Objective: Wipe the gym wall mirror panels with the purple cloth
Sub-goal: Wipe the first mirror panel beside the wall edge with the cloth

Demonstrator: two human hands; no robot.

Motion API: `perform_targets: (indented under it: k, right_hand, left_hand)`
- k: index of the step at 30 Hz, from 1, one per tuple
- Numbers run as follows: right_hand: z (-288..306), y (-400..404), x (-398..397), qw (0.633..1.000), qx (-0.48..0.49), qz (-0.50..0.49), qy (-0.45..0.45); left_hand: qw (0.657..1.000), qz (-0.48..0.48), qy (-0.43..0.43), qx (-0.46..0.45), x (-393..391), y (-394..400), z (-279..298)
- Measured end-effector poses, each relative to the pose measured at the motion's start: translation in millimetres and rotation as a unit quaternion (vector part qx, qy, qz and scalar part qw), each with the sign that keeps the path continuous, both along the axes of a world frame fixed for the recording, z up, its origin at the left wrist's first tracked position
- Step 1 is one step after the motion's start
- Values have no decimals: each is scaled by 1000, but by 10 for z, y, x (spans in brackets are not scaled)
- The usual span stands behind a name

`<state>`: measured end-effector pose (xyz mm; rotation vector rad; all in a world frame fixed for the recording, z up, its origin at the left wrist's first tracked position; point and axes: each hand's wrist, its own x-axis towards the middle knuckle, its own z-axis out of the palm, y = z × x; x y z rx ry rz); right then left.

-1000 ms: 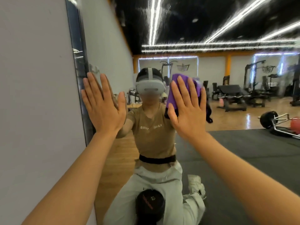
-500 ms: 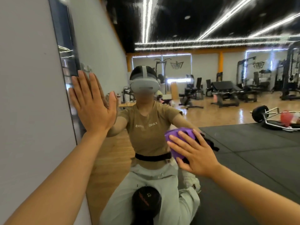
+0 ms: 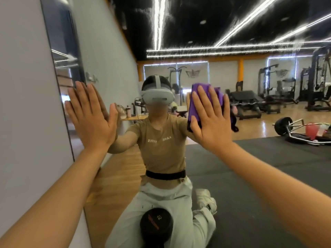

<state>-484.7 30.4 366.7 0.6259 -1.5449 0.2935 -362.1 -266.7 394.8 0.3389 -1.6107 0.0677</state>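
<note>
**A:** Head view, one moment. Your right hand (image 3: 213, 120) lies flat with straight, spread fingers, pressing the purple cloth (image 3: 194, 106) against the mirror panel (image 3: 250, 167). The cloth sits at about the height of your reflected head, with its folds showing above and beside your fingers. Nothing is gripped; the cloth is held only by palm pressure.

**B:** And the other hand?

**A:** Your left hand (image 3: 93, 119) is likewise flat and open, with the palm on the glass just beside the panel's left edge (image 3: 62, 97), holding nothing. It reads as a brace.

**B:** How much of the wiping is done?

**A:** You cannot judge that closely from this frame. The glass shows no visible streaks, wet track, or dirt boundary to separate cleaned area from uncleaned. The cloth is in contact with the upper-middle part of this panel, so the wiping step is in hand, not finished.

**B:** What is left?

**A:** Probably the lower glass near the black dumbbell (image 3: 156, 228) at your knees, and the stretch to the right. Whether further panels lie beyond this one cannot be told.
</note>
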Motion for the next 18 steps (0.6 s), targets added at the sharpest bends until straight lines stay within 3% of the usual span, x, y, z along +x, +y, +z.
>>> perform_targets:
  k: [6,9,15,18]
  right_hand:
    - [-1276,210,-16,990,139,-8,7]
    - [-1533,398,-80,973,225,-35,43]
    - [-815,710,-288,906,406,-19,120]
    - [-103,770,-303,936,340,-22,90]
  left_hand:
    - [1000,-14,9,6,-28,79,-46]
    - [1000,-17,0,5,-19,65,-58]
    - [1000,-21,-2,-4,-20,67,-66]
    - [999,-37,8,7,-59,124,-76]
